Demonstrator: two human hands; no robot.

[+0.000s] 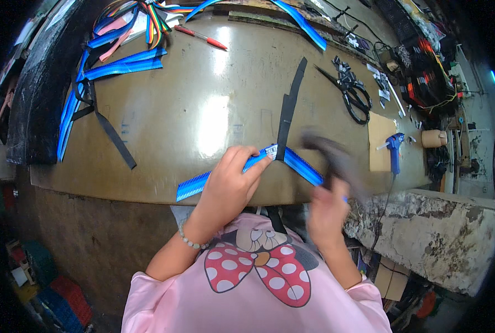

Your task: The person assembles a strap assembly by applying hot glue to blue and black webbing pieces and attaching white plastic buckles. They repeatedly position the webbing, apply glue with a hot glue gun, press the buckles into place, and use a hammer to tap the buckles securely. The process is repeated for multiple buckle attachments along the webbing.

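Far left of the counter (175, 111): bundle of blue ribbed strips (125, 64), folded, some hanging along the left edge. Black strap (113, 139) trails from it toward me. Multicoloured ribbons (154, 25) heaped behind the bundle. Red pen (203, 38) just right of those, lying at a slant.

My left hand (230, 177), beaded bracelet (191, 241) on the wrist, is near the front edge. Fingers closed on the work strip (303, 166), blue and ribbed, holding it down on the counter; thumb and index tips are at a small white patch (272, 150) on it. Strip bends there, one leg running out to each side; can't tell if it's one piece. Black strip (292, 105) meets it at the bend and runs away from me.

My right hand (326, 213): fingers wrapped round a dark tool (333, 152), raised right of the bend. Motion blur, can't tell what kind.

Further right: black scissors (352, 89), blades apart; cardboard sheet (379, 125); blue glue gun (394, 150) partly over it; brown roll (434, 139) at the end.
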